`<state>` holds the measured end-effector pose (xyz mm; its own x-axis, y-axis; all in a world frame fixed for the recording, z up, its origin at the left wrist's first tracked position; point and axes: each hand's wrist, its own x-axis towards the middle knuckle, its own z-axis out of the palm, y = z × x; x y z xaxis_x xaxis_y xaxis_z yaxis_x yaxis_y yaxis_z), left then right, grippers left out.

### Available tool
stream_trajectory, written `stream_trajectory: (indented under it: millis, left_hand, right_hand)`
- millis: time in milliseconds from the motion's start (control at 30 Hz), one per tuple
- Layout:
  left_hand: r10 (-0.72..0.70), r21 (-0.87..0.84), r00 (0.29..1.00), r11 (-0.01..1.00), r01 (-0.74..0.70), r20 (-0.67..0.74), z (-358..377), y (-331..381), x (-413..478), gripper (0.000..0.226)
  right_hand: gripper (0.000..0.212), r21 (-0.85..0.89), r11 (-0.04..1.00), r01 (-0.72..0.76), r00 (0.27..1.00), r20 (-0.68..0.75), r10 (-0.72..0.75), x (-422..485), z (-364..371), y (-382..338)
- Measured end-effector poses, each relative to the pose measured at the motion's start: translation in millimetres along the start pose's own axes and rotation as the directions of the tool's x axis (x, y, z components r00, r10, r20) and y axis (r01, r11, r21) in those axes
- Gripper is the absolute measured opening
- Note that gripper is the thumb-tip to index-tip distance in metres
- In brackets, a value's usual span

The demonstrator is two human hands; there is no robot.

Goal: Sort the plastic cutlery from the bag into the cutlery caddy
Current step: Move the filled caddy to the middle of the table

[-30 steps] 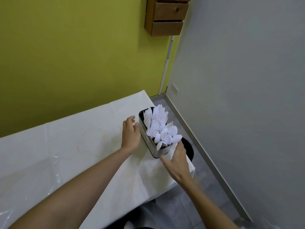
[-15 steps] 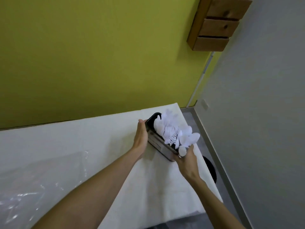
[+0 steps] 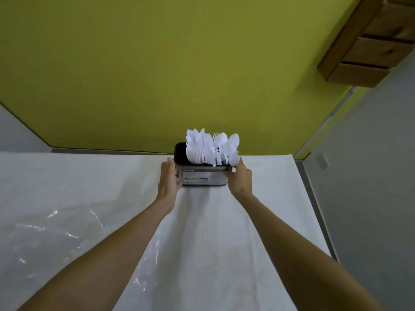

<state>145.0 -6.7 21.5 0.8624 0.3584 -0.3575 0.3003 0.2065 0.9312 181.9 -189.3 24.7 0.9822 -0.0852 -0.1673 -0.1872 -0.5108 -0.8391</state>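
A dark metal cutlery caddy (image 3: 203, 178) with a paper label on its front stands at the far edge of the table, near the yellow wall. White plastic cutlery (image 3: 211, 149), with spoons and forks among it, sticks up out of it in a dense bunch. My left hand (image 3: 168, 178) grips the caddy's left end and my right hand (image 3: 239, 176) grips its right end. A clear plastic bag (image 3: 51, 239) lies flat on the table at the near left, and no cutlery shows in it.
The table (image 3: 247, 221) is covered with a white cloth and ends at the right along a grey floor strip. A wooden drawer unit (image 3: 377, 41) hangs on the wall at the upper right. A grey wall runs along the right side.
Both hands closed on the caddy's ends and moved it from the table's right corner to the middle of the far edge, turning its long side toward me. The view swung left.
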Motion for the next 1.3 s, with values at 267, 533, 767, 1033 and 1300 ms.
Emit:
stream_trajectory:
  millis: [267,533,767,1033,1300]
  left_hand:
    - [-0.042,0.110,0.995,0.993,0.031,0.095,-11.3,-7.3,1.2,0.041]
    - [-0.008,0.710,0.910,0.623,0.329,-0.414,-54.7,-72.8,-62.3,0.050]
    - [-0.251,0.868,0.955,0.426,0.254,-0.157,-33.5,-96.3,-97.1,0.048]
    - [-0.441,0.791,0.831,0.612,0.002,0.339,73.9,-83.7,-137.2,0.058]
    - [0.199,0.822,0.798,-0.140,-0.551,0.569,-15.5,-96.9,-85.3,0.056]
  right_hand:
    - [0.058,-0.072,0.996,-0.048,0.998,0.039,0.051,-8.2,11.7,5.0]
    - [0.052,-0.008,0.975,-0.222,0.961,0.167,0.220,-65.0,19.4,50.5]
    - [0.033,0.115,0.925,-0.361,0.923,0.185,0.337,-119.9,-8.1,100.3]
    - [0.020,0.005,0.917,-0.399,0.911,-0.113,0.397,-149.2,-60.5,145.8]
    - [0.029,-0.290,0.834,-0.469,0.874,-0.018,0.485,-155.9,-45.7,139.0]
